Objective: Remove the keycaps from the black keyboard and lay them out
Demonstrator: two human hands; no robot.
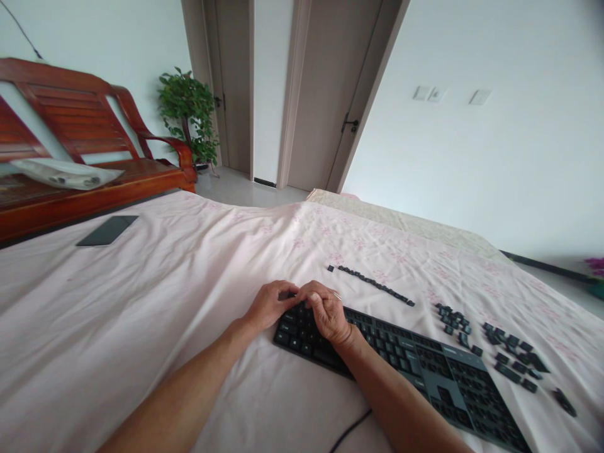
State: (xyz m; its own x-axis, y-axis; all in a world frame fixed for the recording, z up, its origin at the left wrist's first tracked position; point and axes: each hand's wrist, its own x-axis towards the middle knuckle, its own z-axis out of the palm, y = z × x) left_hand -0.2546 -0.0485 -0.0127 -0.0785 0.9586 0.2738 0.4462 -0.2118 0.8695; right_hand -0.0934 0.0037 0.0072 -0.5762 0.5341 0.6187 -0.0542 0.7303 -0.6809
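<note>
The black keyboard (415, 365) lies on the bed, on a pale pink sheet (141, 302), and both hands work at its far left corner. The left hand (268, 306) and the right hand (328, 313) meet there, the fingers curled and pressed close together over a small dark piece, probably a keycap; whether they pinch it I cannot tell, because the knuckles hide the tips. The keyboard looks stiff and rather light, and its plastic is smooth. The caps are tiny, light and probably easy to drop, so a grip by the edges with two fingertips seems best. A row of keycaps (372, 284) lies beyond the keyboard, and a loose group of keycaps (495, 349) lies further right. The sheet is soft and wrinkled, so small parts may sink in folds. Behind stand a wooden bench (94, 157), a green plant (189, 113), doors and white walls.
</note>
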